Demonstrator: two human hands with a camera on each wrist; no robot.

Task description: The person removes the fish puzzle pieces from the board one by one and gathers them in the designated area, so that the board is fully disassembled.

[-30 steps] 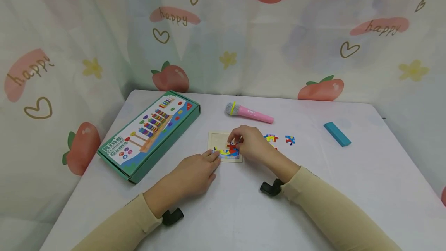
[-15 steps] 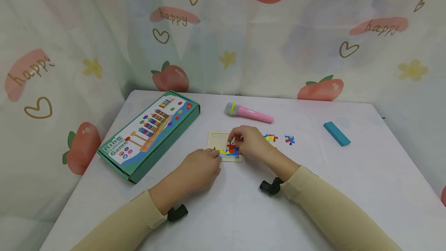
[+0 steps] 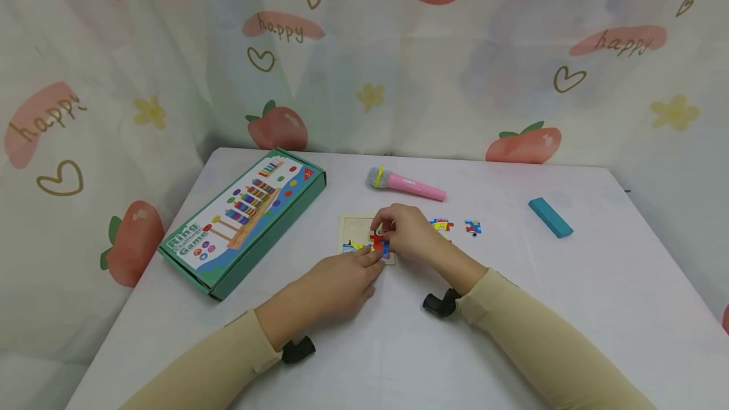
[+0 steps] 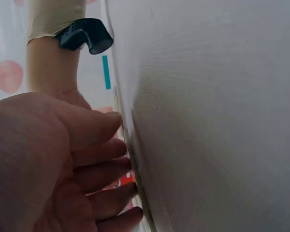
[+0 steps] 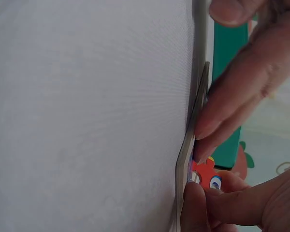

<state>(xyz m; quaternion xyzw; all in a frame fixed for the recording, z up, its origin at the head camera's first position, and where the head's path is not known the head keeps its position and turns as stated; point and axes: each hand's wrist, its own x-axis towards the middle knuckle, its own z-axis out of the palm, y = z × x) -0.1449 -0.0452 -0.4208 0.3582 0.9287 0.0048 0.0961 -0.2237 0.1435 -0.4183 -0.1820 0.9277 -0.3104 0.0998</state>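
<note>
A shallow puzzle board (image 3: pixel 353 225) lies mid-table, with colourful puzzle pieces along its near side. My right hand (image 3: pixel 407 233) is over the board's right side and pinches a red puzzle piece (image 5: pixel 204 170) between thumb and fingers. In the right wrist view that piece stands tilted up from the board. My left hand (image 3: pixel 344 280) reaches in from the near side, its fairly straight fingers (image 5: pixel 222 108) resting on the pieces by the near edge. They cover part of the picture. Loose puzzle pieces (image 3: pixel 442 225) lie right of the board, partly hidden behind my right wrist.
A green Ring Challenge Game box (image 3: pixel 245 220) lies at the left. Behind the board is a pink toy microphone (image 3: pixel 412 186). A teal block (image 3: pixel 550 217) lies far right, and another loose piece (image 3: pixel 473 227) sits between it and the board. Patterned curtains border the table.
My left hand has lifted a little and slid right along the board's near edge, uncovering pieces at the left. The right hand stays almost still, pinching the red puzzle piece.
</note>
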